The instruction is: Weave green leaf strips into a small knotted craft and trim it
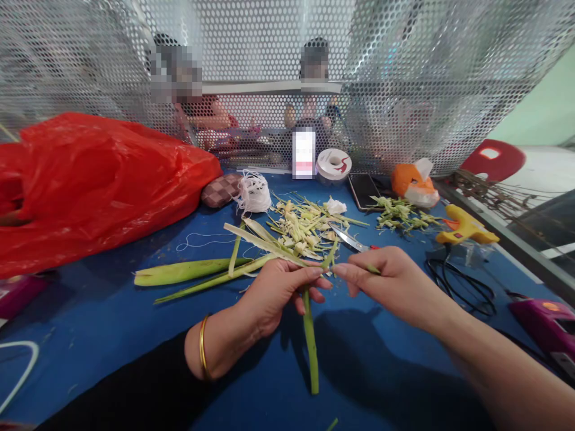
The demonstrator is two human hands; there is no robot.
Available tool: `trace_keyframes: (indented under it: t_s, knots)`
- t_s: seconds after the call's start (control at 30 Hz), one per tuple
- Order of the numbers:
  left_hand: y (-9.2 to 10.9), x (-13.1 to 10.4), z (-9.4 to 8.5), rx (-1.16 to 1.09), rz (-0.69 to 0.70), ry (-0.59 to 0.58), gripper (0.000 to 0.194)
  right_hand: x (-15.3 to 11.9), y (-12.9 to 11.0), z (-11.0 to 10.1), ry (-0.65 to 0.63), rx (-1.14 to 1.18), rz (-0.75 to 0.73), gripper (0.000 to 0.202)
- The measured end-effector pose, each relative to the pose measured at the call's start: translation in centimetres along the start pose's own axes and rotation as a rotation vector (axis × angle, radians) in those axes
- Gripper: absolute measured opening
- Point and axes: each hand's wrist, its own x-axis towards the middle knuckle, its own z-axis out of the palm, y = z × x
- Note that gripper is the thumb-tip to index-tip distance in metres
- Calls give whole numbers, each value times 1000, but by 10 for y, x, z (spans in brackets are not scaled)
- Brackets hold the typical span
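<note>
Near the middle of the table, my left hand (274, 290), with a gold bangle at the wrist, is closed on long pale green leaf strips. One strip (311, 353) hangs down below the fingers; another, pale and dry-looking (260, 239), points away to the upper left. My right hand (389, 278) pinches a thin strip close to the left fingertips, and a green tip pokes out by its knuckles. Just beyond the hands lie a heap of cut leaf bits (300, 224) and scissors (349, 239), their handles partly hidden. Broader green leaves (188, 272) rest left of my left hand.
A red plastic bag (112, 179) fills the left side. White string (254, 193), a ribbon spool (334, 164), a lit phone (304, 152) and a dark phone (365, 191) stand or lie at the back. A yellow glue gun (465, 226) with black cable lies right. Mesh (251, 36) rises behind.
</note>
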Motion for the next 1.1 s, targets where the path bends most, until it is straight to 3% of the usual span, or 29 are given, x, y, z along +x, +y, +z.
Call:
trace_keyframes:
  t_s: [0.1, 0.17, 0.27, 0.33, 0.4, 0.53, 0.6, 0.67, 0.8, 0.93, 1.0, 1.1]
  knots:
    - [-2, -4, 4, 92, -34, -54, 12, -4, -5, 5, 172, -78, -230, 18]
    - [-5, -7, 7, 194, -91, -133, 12, -3, -5, 14, 145, -120, -287, 19]
    - [-11, -11, 13, 326, -154, -210, 14, -2, -4, 27, -1, -70, -321, 15]
    - [-12, -11, 13, 347, -171, -212, 13, -4, -4, 30, 11, -36, -362, 3]
    - [-10, -9, 12, 311, -168, -184, 16, -8, -4, 30, 97, -58, -451, 10]
    - [-2, -2, 3, 66, -140, -57, 12, -16, -2, 27, 253, -475, -838, 19]
    - [1, 1, -2, -64, -133, -32, 9, -18, -1, 28, 255, -744, -1057, 27]
    - [2, 3, -5, -166, -129, -51, 9, -18, 0, 32, 224, -897, -1173, 32]
    - [5, 3, -6, -329, -161, -95, 7, -15, 3, 40, 236, -958, -1216, 36]
    - [10, 2, -4, -410, -165, -70, 14, -10, 7, 40, 230, -933, -1200, 28]
    - [11, 2, -5, -411, -120, -49, 12, -9, 8, 36, 198, -812, -1111, 24]
    - [10, 3, -7, -394, -67, -14, 8, -10, 5, 29, 171, -412, -889, 24]
